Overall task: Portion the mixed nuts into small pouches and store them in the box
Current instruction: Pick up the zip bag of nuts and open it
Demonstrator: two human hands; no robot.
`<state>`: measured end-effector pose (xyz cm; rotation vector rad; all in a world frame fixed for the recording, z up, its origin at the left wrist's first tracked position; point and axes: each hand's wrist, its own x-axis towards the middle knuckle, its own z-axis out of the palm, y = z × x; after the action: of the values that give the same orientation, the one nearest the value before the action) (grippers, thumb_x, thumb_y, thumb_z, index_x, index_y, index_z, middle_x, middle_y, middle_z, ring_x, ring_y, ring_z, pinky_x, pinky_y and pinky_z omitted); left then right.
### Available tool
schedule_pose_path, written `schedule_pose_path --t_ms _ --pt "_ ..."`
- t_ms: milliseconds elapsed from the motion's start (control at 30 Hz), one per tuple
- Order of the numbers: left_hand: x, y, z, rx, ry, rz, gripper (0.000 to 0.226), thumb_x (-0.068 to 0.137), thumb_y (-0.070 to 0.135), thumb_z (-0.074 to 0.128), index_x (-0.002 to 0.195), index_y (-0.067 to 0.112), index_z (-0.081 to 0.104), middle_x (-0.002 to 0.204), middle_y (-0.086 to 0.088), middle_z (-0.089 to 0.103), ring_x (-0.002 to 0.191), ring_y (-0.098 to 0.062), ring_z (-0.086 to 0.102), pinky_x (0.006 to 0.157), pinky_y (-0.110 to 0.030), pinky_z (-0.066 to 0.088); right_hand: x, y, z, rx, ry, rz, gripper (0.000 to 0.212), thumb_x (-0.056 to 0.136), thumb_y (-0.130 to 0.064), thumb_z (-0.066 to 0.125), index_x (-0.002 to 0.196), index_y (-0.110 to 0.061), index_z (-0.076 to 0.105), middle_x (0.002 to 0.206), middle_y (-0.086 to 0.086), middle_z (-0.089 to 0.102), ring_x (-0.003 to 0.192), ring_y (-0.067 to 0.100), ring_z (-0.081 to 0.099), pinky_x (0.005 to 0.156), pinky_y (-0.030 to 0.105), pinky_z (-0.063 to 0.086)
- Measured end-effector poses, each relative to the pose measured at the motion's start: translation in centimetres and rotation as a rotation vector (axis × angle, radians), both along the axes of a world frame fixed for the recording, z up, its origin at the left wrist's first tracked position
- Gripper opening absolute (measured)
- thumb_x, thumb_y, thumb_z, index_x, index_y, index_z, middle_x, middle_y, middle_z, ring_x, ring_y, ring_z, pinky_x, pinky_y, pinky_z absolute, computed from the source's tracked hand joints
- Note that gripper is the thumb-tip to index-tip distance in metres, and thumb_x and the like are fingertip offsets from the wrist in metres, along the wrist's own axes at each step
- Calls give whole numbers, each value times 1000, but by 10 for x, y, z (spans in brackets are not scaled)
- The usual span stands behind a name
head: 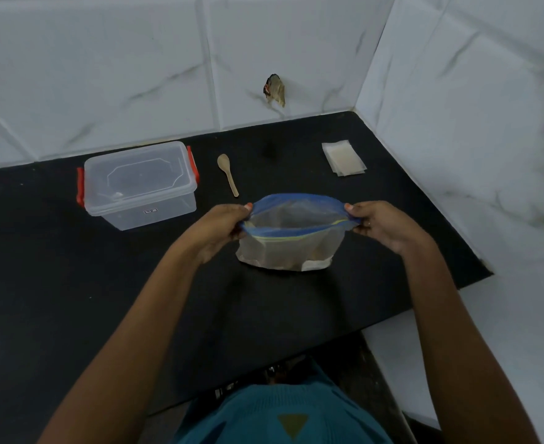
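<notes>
A clear zip bag (291,248) with a blue top band stands on the black counter (72,283), its mouth pulled wide. My left hand (222,229) pinches the left end of the mouth and my right hand (382,225) pinches the right end. Its contents look pale and blurred through the plastic. A small wooden spoon (228,178) lies just behind the bag. To the left stands a clear plastic box (139,184) with red side clips and its lid on. A stack of small clear pouches (344,158) lies at the back right.
White marble-look tiled walls (136,75) close off the counter at the back and on the right, meeting in a corner. A dark hole (275,89) shows in the back wall. The counter's right front edge ends near the right wall.
</notes>
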<state>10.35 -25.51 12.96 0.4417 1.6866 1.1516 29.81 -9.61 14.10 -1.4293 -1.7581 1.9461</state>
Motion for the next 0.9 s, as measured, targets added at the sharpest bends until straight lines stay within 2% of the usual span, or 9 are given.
schedule_pose_path --t_ms 133,267,367,433,500,600,767,833,900 --pt "-7 4 -10 2 -236 191 13 96 18 45 91 11 55 88 -7 56 76 -12 50 66 -24 44 -6 3 -10 -205 130 -192 8 89 -7 51 85 -8 58 86 6 56 78 14 54 70 23 45" --pt "-8 3 -14 125 -552 316 12 92 19 52 89 10 59 87 -8 61 78 -13 58 59 -19 54 -5 2 -20 -404 272 -322 7 90 -11 51 91 -8 57 89 8 58 79 15 56 67 23 46" --pt "-7 -1 -19 218 -694 332 8 85 13 56 89 10 62 90 -7 63 85 -12 59 70 -21 55 -1 -1 -25 -448 352 -354 9 91 -16 51 90 -11 59 88 7 60 79 13 55 72 24 45" --pt "-9 -5 -19 231 -724 296 19 76 11 59 94 11 64 92 -6 62 84 -10 57 72 -19 54 2 -2 -24 -447 358 -325 11 84 -19 56 91 -12 61 88 5 60 81 12 53 75 24 43" --pt "-11 -7 -17 190 -707 265 19 77 13 58 95 13 63 95 -7 60 84 -11 54 65 -18 53 6 -1 -23 -434 323 -263 18 79 -21 57 95 -13 62 86 3 57 77 10 49 74 22 41" --pt "-12 -9 -10 109 -621 240 11 89 14 52 93 13 62 96 -10 56 83 -14 53 59 -19 54 8 2 -18 -378 236 -219 15 85 -12 51 97 -13 60 87 3 52 72 9 44 71 21 40" --pt "-9 -7 -2 58 -366 223 10 89 5 53 88 7 63 89 -9 62 77 -14 61 54 -17 55 4 0 -8 -237 105 -253 17 88 -3 50 100 -10 60 96 9 58 82 14 56 67 23 51" --pt "-8 -8 -3 31 -281 230 8 87 5 57 83 7 63 86 -9 64 72 -13 64 52 -16 54 5 -1 -7 -230 111 -290 21 88 -1 52 107 -8 58 98 11 62 86 16 61 61 23 56" --pt "-7 -8 -4 18 -242 223 8 87 6 57 82 7 63 83 -8 65 65 -11 66 52 -17 55 8 -2 -8 -260 114 -325 19 87 0 54 104 -6 59 95 11 64 85 16 63 61 23 57"
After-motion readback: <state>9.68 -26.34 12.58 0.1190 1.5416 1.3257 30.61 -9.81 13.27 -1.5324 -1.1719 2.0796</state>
